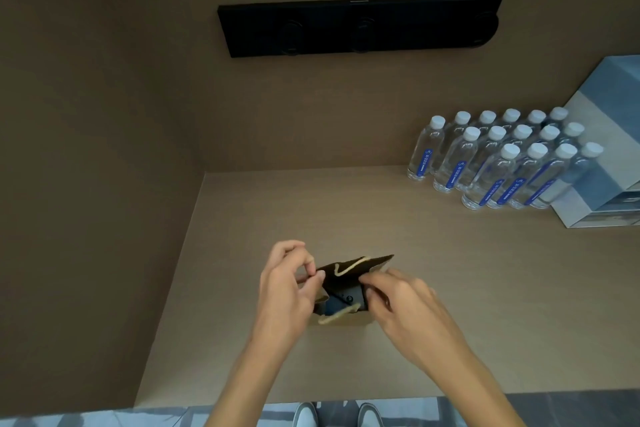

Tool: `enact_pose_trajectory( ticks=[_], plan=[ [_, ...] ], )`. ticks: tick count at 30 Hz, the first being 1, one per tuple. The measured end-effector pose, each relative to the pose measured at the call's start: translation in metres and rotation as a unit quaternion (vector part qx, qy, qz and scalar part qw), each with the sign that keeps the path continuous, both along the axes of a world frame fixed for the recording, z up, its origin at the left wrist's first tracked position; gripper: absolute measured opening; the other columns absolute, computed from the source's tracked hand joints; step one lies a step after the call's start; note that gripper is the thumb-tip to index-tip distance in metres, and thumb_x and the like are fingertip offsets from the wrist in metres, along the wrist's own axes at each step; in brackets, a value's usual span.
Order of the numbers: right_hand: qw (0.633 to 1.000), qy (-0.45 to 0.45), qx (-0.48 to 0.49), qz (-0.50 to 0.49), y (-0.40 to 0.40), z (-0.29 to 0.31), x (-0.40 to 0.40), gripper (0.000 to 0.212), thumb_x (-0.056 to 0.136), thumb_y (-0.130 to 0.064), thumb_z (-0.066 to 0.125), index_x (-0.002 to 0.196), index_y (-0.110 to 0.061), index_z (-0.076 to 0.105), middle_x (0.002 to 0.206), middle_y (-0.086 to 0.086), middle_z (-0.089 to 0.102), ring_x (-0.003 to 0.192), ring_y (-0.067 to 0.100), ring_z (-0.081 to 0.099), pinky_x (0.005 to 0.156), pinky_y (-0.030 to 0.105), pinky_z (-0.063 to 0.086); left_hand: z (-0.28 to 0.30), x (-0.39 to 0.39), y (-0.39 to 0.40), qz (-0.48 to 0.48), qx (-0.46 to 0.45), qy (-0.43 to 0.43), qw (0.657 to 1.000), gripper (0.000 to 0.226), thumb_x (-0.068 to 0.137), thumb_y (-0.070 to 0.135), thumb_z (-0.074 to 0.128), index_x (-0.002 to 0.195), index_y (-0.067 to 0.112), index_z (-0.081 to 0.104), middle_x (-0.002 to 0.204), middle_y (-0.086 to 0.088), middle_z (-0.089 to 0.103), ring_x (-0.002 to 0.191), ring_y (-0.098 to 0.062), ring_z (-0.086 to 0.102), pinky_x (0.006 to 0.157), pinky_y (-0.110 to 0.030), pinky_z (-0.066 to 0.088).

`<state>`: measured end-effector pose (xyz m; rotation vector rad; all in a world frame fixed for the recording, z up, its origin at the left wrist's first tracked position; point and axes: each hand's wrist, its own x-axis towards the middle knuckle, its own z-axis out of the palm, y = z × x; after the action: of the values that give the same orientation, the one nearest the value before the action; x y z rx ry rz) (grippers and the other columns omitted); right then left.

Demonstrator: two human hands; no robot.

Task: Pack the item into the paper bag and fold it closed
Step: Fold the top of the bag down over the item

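Single head view, steeply downward, close above counter [450,305], facing wall.

Brown counter [346,211]: paper bag [349,317], water bottles [502,163], boxes [602,163].

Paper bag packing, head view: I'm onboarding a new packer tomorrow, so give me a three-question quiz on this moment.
1. True or false: the bag is already folded closed.
2. Where do the water bottles stand? A) far right of the shelf B) beside the left hand C) on the floor
3. Fill in: a dark ____ shows inside the open bag mouth.

Key:
1. False. The mouth is open, and both the left hand and the right hand have a grip on its top edges.
2. A.
3. Item; it is too small to identify further.
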<state>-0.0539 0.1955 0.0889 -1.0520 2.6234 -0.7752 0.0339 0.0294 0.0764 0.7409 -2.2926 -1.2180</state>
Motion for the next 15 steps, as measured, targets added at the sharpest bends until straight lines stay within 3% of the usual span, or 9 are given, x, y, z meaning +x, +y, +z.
enact_pose_trajectory(
  ticks=[2, 4, 6, 9, 11, 13, 15],
  plan=[
    [1.0, 0.004, 0.009, -0.016, -0.004, 0.001, 0.0, 0.021, 0.092, -0.036, 0.045, 0.104, -0.03, 0.061, 0.09, -0.008, 0.065, 0.08, 0.019, 0.062, 0.06, 0.03, 0.047, -0.001, 0.001, -0.001, -0.022, -0.038, 0.0, 0.999, 0.028, 0.079, -0.005, 0.069, 0.069, 0.017, 0.055, 0.114, 0.006, 0.05, 0.098, 0.001, 0.055, 0.073, -0.015, 0.051],
    [0.999, 0.001, 0.029, -0.031, -0.005, 0.001, -0.002, 0.018, 0.091, -0.042, 0.048, 0.084, -0.027, 0.055, 0.071, -0.007, 0.058, 0.068, 0.019, 0.057, 0.049, 0.027, 0.04, -0.001, 0.003, -0.004, -0.048, -0.111, -0.007, 0.993, 0.026, 0.08, -0.006, 0.063, 0.07, 0.018, 0.059, 0.122, 0.006, 0.048, 0.104, -0.005, 0.052, 0.078, -0.024, 0.049],
    [0.998, -0.003, 0.05, -0.034, -0.004, -0.001, -0.004, 0.019, 0.09, -0.04, 0.052, 0.077, -0.027, 0.048, 0.064, -0.007, 0.051, 0.063, 0.02, 0.052, 0.046, 0.027, 0.037, 0.001, 0.004, -0.008, -0.077, -0.132, -0.038, 0.987, 0.03, 0.077, -0.005, 0.056, 0.064, 0.022, 0.059, 0.127, 0.006, 0.048, 0.111, -0.012, 0.049, 0.083, -0.031, 0.047],
    [0.997, -0.002, 0.065, -0.047, 0.001, -0.005, -0.005, 0.004, 0.087, -0.028, 0.051, 0.091, -0.03, 0.049, 0.072, -0.004, 0.052, 0.066, 0.022, 0.051, 0.052, 0.032, 0.044, 0.005, 0.005, -0.01, -0.082, -0.088, -0.126, 0.985, 0.027, 0.082, 0.008, 0.052, 0.075, 0.032, 0.062, 0.13, 0.01, 0.047, 0.115, -0.011, 0.048, 0.089, -0.034, 0.048],
    [0.996, -0.008, 0.07, -0.057, 0.002, -0.007, -0.004, 0.016, 0.086, -0.027, 0.048, 0.101, -0.032, 0.049, 0.076, -0.003, 0.051, 0.07, 0.025, 0.054, 0.056, 0.033, 0.047, 0.006, 0.004, -0.009, -0.062, -0.095, -0.178, 0.977, 0.018, 0.089, 0.023, 0.053, 0.098, 0.028, 0.068, 0.133, 0.015, 0.044, 0.11, -0.01, 0.052, 0.088, -0.032, 0.048],
    [0.995, -0.008, 0.075, -0.06, 0.002, -0.008, -0.004, 0.02, 0.085, -0.027, 0.047, 0.105, -0.033, 0.049, 0.079, -0.001, 0.054, 0.074, 0.027, 0.059, 0.058, 0.035, 0.051, 0.008, 0.003, -0.005, -0.039, -0.096, -0.237, 0.966, 0.035, 0.087, 0.047, 0.052, 0.114, 0.026, 0.063, 0.13, 0.017, 0.043, 0.106, -0.013, 0.056, 0.085, -0.034, 0.049],
    [0.995, -0.008, 0.073, -0.063, 0.002, -0.01, -0.005, 0.02, 0.084, -0.026, 0.047, 0.102, -0.033, 0.051, 0.079, -0.001, 0.055, 0.074, 0.027, 0.06, 0.059, 0.036, 0.053, 0.011, 0.004, -0.001, -0.022, -0.089, -0.274, 0.957, 0.046, 0.081, 0.057, 0.054, 0.118, 0.029, 0.055, 0.124, 0.014, 0.045, 0.102, -0.019, 0.059, 0.082, -0.037, 0.049]
  ],
)
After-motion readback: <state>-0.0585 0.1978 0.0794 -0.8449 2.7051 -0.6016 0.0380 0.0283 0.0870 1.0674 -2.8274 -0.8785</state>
